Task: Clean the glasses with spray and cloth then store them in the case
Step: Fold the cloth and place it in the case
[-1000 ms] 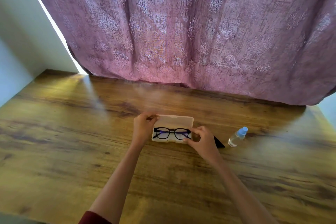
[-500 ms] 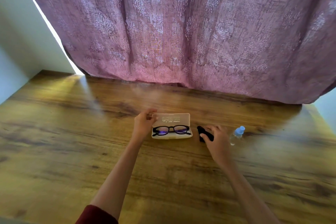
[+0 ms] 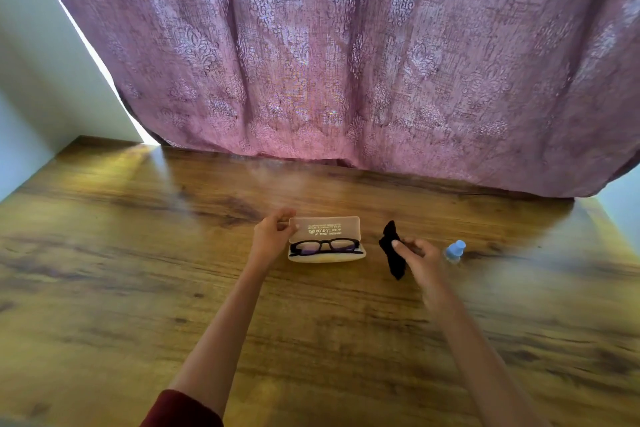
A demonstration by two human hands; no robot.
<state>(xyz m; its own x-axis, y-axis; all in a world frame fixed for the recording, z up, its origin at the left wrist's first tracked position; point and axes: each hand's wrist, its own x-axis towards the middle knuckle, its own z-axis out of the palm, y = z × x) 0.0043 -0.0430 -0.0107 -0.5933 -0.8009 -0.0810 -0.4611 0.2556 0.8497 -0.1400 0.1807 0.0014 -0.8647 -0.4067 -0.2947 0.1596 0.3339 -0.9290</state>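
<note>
Beneath a pink curtain [image 3: 346,55], on the wooden tabletop [image 3: 138,253], our left hand [image 3: 273,234] steadies the open case [image 3: 325,226] cradling light, fragile glasses [image 3: 325,246], best lifted by the bridge, while our right hand's [image 3: 420,258] fingers [image 3: 401,246] pinch the soft, limp cloth [image 3: 393,253].

We have one view only, worn on the head, looking forward and down over a wooden table [image 3: 138,288] toward a pink curtain [image 3: 346,62] hanging at its far edge. Both forearms reach away from us into the middle of the frame, so the case [image 3: 325,255] and the two hands sit at arm's length (small, near centre). The wide lens bows the table's edges and the curtain's sides.
</note>
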